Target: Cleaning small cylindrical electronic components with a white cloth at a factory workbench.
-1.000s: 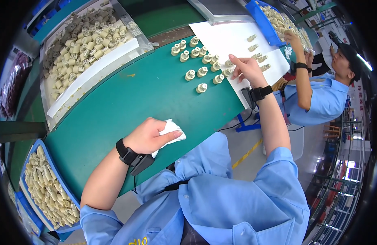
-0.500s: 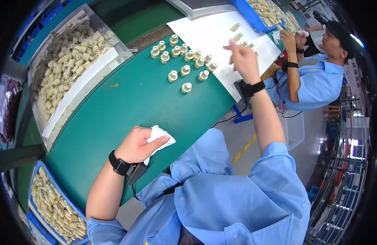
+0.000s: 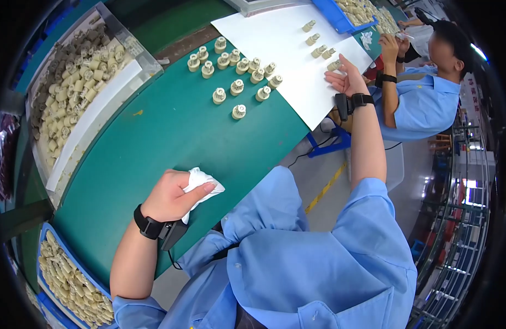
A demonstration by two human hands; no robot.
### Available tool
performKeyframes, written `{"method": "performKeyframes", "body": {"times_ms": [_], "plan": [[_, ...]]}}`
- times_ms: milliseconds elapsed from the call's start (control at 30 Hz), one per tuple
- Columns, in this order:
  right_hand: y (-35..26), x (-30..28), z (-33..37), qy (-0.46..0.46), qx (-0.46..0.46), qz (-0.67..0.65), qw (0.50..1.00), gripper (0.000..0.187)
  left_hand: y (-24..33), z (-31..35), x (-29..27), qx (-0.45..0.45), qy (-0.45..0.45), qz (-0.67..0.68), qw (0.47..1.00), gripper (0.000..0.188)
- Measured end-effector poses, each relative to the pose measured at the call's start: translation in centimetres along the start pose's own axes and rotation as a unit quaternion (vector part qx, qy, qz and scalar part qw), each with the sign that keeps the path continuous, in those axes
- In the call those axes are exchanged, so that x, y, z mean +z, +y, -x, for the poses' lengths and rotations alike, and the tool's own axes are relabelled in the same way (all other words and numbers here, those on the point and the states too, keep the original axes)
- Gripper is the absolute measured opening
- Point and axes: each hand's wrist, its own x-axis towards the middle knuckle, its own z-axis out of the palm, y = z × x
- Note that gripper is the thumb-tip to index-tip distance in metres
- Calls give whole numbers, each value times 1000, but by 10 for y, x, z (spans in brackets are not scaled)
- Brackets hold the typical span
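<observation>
My left hand (image 3: 168, 196) is closed on a crumpled white cloth (image 3: 205, 182) and rests low over the green tabletop (image 3: 154, 137). Out to the right, my right hand (image 3: 350, 81) is held over a white sheet (image 3: 264, 33), its fingers stretched out and apart. Just beside its fingers lies a cream cylindrical part (image 3: 334, 65); whether they touch cannot be made out. More such parts (image 3: 319, 51) lie tilted on the sheet in a loose group. On the green surface several cream parts with ringed, lighter tops (image 3: 239, 112) stand upright.
A metal-edged tray (image 3: 94, 118) heaped with cream parts stands at the left. Blue bins of similar parts sit at lower left (image 3: 49, 233) and upper right (image 3: 332, 15). Across the right side, a co-worker in a blue shirt (image 3: 428, 107) handles something small.
My right hand has moved right and a little down over the sheet, its fingers now spread beside a part. The left hand keeps the cloth; the whole view has shifted slightly.
</observation>
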Motion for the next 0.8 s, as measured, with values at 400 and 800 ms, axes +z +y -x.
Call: {"method": "performKeyframes", "body": {"times_ms": [400,800], "plan": [[2,-2,-6,-16,13,7,1000,85,-6,0,1,21,11,-3,1000,11],[12,1,-7,-18,-35,58,998,63,-12,-1,4,36,28,-7,999,9]]}}
